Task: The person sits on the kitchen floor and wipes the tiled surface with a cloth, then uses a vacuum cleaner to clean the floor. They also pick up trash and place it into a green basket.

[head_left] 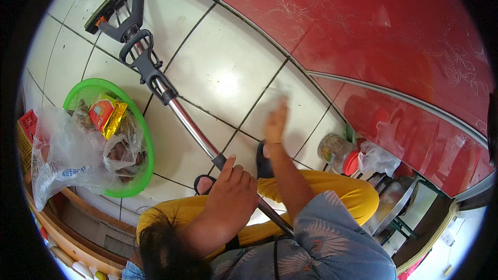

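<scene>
My left hand (232,193) is closed around the metal pole of a sponge mop (190,124), just behind its dark grey collar. The mop runs up to the upper left, where its wide dark head (118,2) with orange clips lies over the white floor tiles. My right hand (277,120) is blurred by motion, low over the tiles in front of my dark slipper (263,159); its fingers cannot be made out, nor whether anything is in them. The lower end of the pole passes between my yellow-trousered knees and goes out of sight by my shirt.
At left a green plastic basket (149,151) holds bags and packets, beside a wooden cabinet edge (81,251). At right stand a clear jar with a red lid (351,162), a plastic bag (377,157) and metal pans (393,202). Red glossy panels (350,27) border the floor.
</scene>
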Demonstrator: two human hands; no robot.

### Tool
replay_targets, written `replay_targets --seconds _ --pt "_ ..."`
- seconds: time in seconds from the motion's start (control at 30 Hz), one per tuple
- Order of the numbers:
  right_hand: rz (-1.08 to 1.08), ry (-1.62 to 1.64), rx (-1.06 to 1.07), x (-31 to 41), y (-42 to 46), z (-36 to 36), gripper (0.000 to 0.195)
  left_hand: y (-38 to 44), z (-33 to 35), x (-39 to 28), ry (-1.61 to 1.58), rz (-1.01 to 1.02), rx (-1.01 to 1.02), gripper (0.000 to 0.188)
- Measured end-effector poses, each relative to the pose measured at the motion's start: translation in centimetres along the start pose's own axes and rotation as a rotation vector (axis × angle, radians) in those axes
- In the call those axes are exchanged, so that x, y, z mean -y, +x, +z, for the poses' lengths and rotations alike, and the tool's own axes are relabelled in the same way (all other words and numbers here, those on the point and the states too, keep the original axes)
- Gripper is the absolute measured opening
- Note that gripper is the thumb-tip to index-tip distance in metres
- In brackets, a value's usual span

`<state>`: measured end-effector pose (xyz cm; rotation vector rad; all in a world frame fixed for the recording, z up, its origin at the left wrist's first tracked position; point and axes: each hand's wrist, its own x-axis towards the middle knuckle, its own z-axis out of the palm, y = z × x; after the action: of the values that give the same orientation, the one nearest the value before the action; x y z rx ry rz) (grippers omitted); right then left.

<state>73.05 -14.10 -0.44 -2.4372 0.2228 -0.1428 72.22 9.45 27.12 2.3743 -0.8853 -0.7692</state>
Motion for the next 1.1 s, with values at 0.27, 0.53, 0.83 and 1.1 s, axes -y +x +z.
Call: replay_targets --seconds 0.27,0.53,0.83,1.1 --pt "0.396 -0.708 0.056 -28.3 4.7 -13.5 0.056 0.0 -0.8 0.0 0.046 0.085 0.074 0.034" --pt "-0.184 -0.039 0.43 7.5 6.1 4.8 0.066 0.2 -0.8 -0.6 0.074 0.0 0.114 0.037" --pt "0.277 0.12 -0.094 -1.2 -2.8 -2.2 0.067 0.0 -0.3 -0.1 0.012 0.018 0.019 0.033" --pt "0.231 -0.064 -0.165 -5.0 -3.6 3.8 0.06 0.2 -0.4 -0.6 0.048 0.042 0.057 0.033"
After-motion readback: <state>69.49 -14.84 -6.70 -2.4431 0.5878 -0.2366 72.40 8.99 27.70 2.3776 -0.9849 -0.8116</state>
